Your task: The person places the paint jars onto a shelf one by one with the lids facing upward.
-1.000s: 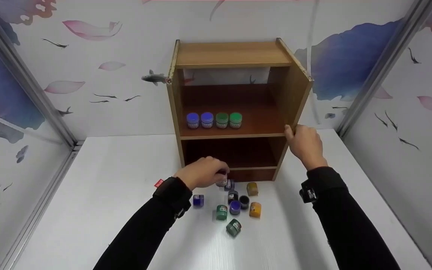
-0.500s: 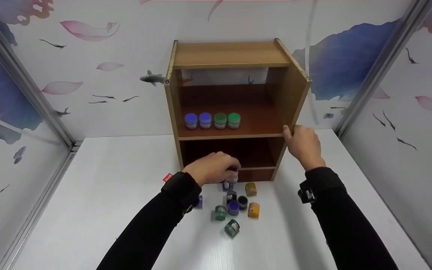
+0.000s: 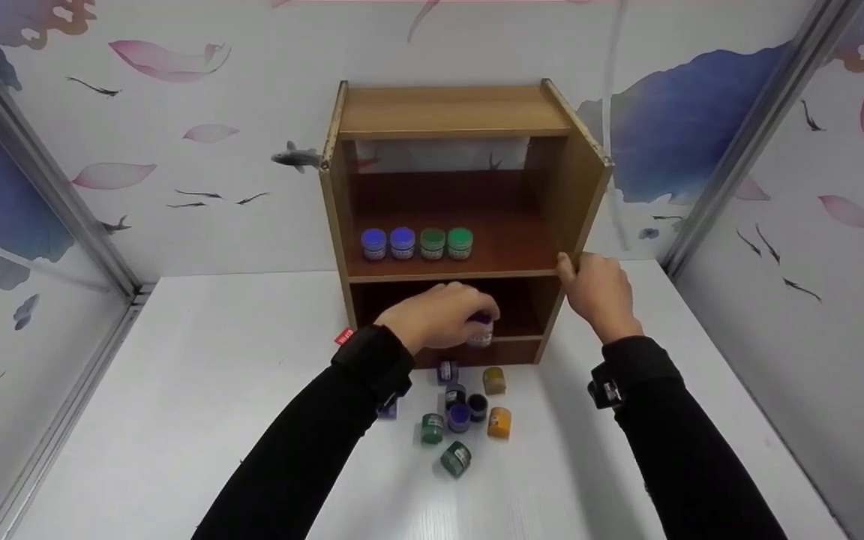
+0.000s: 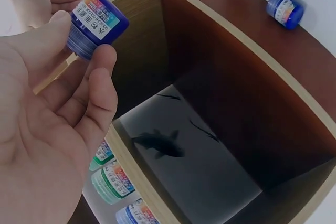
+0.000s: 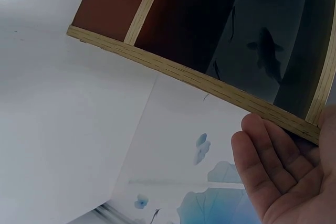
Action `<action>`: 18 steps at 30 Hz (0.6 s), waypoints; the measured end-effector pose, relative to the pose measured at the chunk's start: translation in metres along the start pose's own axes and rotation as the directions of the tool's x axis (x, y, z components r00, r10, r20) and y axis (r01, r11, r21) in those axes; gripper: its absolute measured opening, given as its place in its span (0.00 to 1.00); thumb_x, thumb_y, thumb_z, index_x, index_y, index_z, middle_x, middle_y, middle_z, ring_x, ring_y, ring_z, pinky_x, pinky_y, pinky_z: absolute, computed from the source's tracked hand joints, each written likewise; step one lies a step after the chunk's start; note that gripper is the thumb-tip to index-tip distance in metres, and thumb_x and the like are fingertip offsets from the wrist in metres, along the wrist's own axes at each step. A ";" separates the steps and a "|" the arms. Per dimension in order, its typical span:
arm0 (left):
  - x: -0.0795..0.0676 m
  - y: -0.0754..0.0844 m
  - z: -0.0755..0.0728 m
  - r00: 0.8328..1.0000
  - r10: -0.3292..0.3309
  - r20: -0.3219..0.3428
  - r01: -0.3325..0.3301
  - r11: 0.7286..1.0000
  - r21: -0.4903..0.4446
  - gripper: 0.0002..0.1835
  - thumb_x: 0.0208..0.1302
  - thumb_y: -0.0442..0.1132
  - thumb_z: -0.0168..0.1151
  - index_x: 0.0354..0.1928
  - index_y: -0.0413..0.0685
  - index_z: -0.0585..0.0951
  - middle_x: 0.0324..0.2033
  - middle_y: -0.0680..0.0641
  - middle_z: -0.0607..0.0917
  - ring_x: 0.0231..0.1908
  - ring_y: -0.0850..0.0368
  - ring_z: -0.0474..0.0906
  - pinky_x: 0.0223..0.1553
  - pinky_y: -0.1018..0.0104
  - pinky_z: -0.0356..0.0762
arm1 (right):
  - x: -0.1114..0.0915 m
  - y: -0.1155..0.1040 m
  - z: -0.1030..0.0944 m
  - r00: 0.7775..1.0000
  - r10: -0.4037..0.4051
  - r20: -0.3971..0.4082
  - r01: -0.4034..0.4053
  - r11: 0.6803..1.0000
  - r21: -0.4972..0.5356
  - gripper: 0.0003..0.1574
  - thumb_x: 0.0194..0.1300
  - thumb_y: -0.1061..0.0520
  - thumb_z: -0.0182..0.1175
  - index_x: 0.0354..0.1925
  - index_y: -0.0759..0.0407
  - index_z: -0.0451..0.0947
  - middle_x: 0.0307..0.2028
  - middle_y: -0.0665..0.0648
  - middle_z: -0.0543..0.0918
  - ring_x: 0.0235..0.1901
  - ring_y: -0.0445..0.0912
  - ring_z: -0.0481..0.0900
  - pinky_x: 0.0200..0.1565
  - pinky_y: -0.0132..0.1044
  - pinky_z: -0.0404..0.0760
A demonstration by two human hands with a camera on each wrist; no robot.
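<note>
My left hand (image 3: 438,316) holds a small blue paint jar (image 4: 100,22) between thumb and fingertips. It hovers in front of the lower compartment of a wooden shelf (image 3: 451,112); in the head view the fingers partly cover the jar. At the shelf's right side panel, my right hand (image 3: 598,297) grips the edge near the middle board, with fingers (image 5: 257,166) along the outer face. On the middle board, towards the left, stand two blue-lidded jars (image 3: 402,244) and two green-lidded jars (image 3: 460,244) in a row.
Several loose jars lie on the white table before the shelf, among them an orange jar (image 3: 499,423), a yellow jar (image 3: 494,380), a green jar (image 3: 456,458) and a purple jar (image 3: 459,418). Patterned white walls enclose the table (image 3: 252,420).
My left hand has lifted the held jar up and to the right, from the table to the front of the lower compartment. The right hand keeps its grip on the shelf.
</note>
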State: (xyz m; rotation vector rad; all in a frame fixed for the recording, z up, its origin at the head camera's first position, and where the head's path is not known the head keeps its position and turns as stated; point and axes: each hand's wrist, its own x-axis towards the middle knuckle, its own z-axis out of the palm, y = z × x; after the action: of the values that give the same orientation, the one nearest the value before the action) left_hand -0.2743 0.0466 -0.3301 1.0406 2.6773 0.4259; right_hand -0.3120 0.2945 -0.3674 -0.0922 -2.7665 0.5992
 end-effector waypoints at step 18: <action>0.030 0.011 -0.049 0.992 -0.042 -0.119 0.053 0.994 0.093 0.19 0.75 0.43 0.50 0.64 0.51 0.73 0.57 0.47 0.78 0.58 0.54 0.74 0.63 0.59 0.71 | -0.001 0.000 -0.001 1.000 0.014 0.008 -0.014 1.000 0.000 0.29 0.74 0.45 0.45 0.19 0.57 0.65 0.19 0.56 0.68 0.23 0.52 0.72 0.27 0.44 0.69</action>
State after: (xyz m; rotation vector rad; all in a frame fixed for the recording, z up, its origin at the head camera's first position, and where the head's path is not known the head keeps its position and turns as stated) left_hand -0.3055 0.0659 -0.2841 1.0045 2.8451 0.3630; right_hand -0.3107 0.2941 -0.3671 -0.1097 -2.7753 0.6048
